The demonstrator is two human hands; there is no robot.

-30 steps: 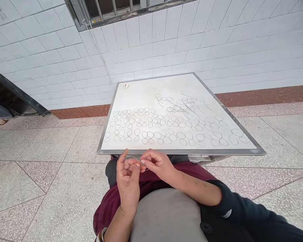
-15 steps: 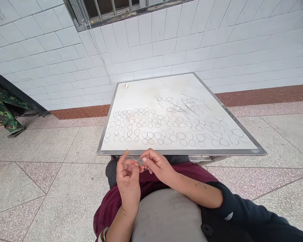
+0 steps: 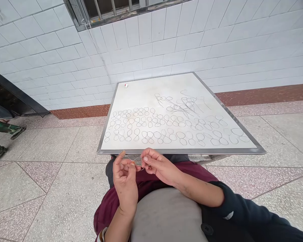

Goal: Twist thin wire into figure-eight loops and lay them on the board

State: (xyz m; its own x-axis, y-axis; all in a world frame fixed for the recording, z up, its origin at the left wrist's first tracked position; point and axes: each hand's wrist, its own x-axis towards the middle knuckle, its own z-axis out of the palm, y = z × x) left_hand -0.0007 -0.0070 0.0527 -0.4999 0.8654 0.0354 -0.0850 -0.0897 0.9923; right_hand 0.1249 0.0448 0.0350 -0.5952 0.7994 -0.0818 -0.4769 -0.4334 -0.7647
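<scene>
You hold a thin bent wire (image 3: 137, 158) between your left hand (image 3: 125, 181) and right hand (image 3: 162, 167), by the near edge of a white table (image 3: 141, 94); figure-eight wire loops (image 3: 136, 135) lie in rows there, a wire tangle (image 3: 185, 106) behind them, while camouflage-clad legs (image 3: 2, 126) show far left

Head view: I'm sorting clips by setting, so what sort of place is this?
Probably a passage or yard beside a building, though whether it is roofed cannot be told. The white-tiled wall, the barred window set in it and the speckled floor suggest this.
</scene>
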